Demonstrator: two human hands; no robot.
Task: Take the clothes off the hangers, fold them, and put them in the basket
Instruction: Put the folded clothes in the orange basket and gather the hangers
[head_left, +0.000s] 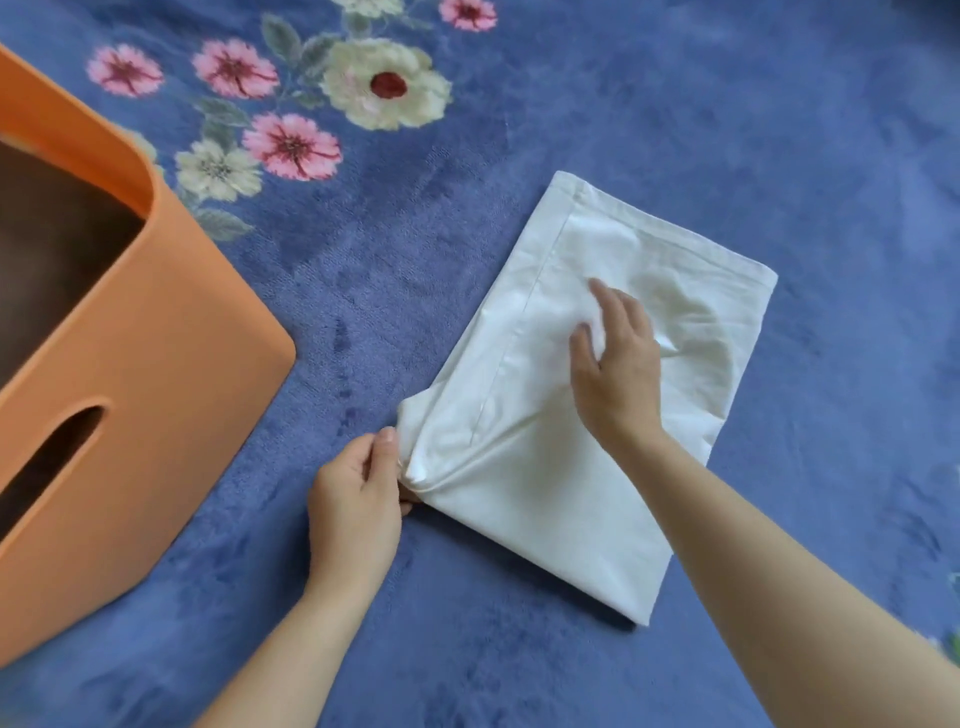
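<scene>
A white garment (550, 493), folded into a rough rectangle, lies on the blue floral carpet at the centre right. My left hand (356, 504) pinches its bunched near-left corner. My right hand (615, 364) lies on top of the cloth's middle with fingers loosely spread, pressing the fabric. An orange plastic basket (156, 364) with a slot handle stands at the left; its inside is dark and I cannot tell what it holds. No hangers are in view.
The blue carpet (623, 104) with pink and cream flowers at the upper left covers the whole floor. A strip of bare carpet lies between the basket and the garment.
</scene>
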